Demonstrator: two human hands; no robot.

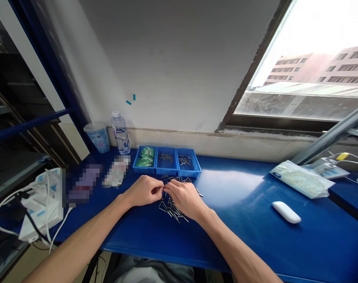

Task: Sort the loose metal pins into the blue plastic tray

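My left hand [146, 190] is closed in a pinch, thumb against fingertips, above the middle of the desk. Its fingertips meet those of my right hand [183, 196], which is also closed. Anything held between them is too small or hidden to make out. Under and around my right hand lies a loose pile of slim metal fasteners [173, 212], partly covered by the hand. Just behind are three joined blue bins. The left bin [144, 170] holds green-tinted plastic packets [146, 156]; the middle bin [166, 171] and right bin [189, 173] hold more slim metal pieces.
A clear water bottle [120, 133] and a blue-white cup [98, 137] stand at the back left. White power strips [45, 204] with cables lie at the left edge. To the right are a white rounded case [286, 212] and a tissue pack [301, 179].
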